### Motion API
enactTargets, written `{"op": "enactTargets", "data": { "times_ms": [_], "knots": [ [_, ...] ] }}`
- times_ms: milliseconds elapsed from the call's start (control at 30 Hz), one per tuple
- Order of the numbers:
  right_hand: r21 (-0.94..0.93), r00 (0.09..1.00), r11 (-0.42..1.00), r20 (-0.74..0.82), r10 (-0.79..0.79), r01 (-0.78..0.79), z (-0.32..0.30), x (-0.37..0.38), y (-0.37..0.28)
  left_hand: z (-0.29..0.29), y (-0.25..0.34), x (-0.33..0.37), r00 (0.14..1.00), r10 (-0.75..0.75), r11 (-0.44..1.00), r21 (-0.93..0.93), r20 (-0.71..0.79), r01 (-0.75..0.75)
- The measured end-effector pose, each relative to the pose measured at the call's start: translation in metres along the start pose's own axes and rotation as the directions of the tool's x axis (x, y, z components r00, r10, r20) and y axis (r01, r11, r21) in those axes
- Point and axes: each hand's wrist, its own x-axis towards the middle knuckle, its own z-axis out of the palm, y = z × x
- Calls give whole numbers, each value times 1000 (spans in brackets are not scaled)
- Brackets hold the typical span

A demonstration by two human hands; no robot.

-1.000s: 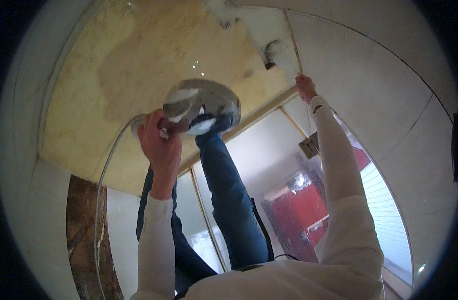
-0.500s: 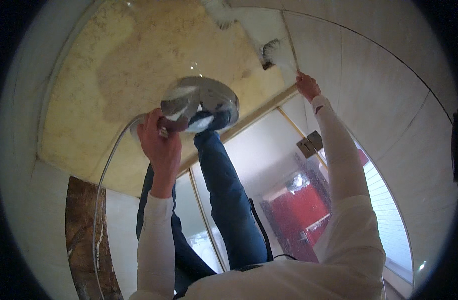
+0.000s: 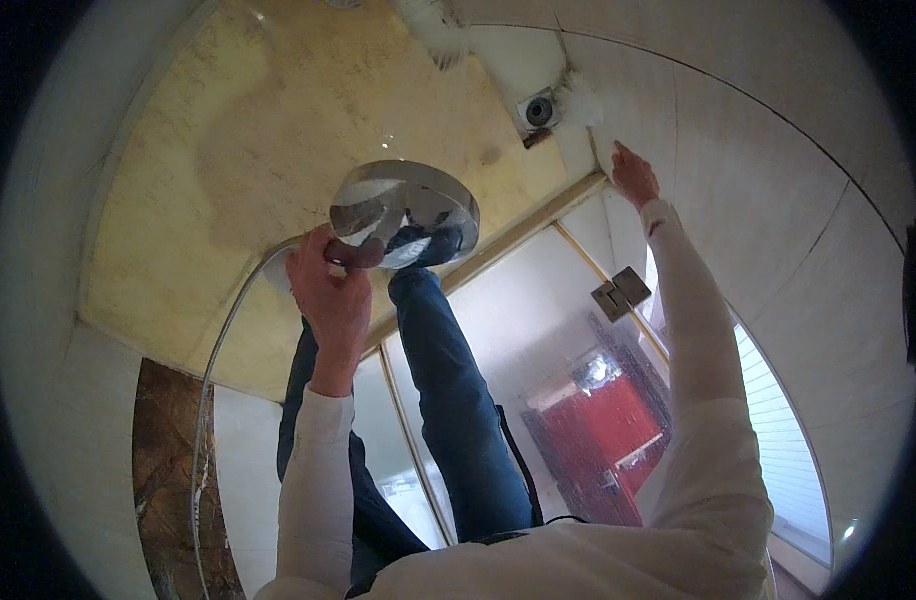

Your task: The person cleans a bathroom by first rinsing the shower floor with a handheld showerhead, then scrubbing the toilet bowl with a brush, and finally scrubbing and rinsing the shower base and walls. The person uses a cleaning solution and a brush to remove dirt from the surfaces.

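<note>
My left hand is closed around the neck of a round chrome shower head. A silvery hose curves from it down to the lower left. At the far right my right hand is closed, arm stretched out. Just beyond its fingers is a blurred white brush with pale bristles; its handle barely shows. Beside the bristles lies a round floor drain in a square plate at the floor's corner.
The yellowish, stained floor looks wet. A low sill runs beneath a glass panel with a metal hinge. Pale tiled wall rises on the right; a brown marbled strip is at lower left. My trousered leg stands near the sill.
My right hand has shifted slightly right and nearer. The white bristles have moved off the drain, so its round grate shows. The shower head has barely moved.
</note>
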Motion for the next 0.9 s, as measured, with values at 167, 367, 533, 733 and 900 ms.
{"op": "enactTargets", "data": {
  "times_ms": [167,367,533,733,900],
  "knots": [
    [270,985,949,-19,172,-161,26,-86,-29,-1,-3,-2,997,-51,997,58,65,47],
    [194,995,981,-104,6,15,95,-24,-63,2,-9,-6,995,-45,994,102,91,36],
    [718,855,473,369,363,-511,103,-43,-88,1,-4,-5,998,15,991,132,65,-24],
    [738,692,-432,659,294,-519,99,-46,-130,-1,-6,-6,999,10,1000,-12,43,-9],
    [918,931,-161,364,-26,-363,130,-6,-100,-5,-6,-11,997,-29,997,78,65,24]
  ]
}}
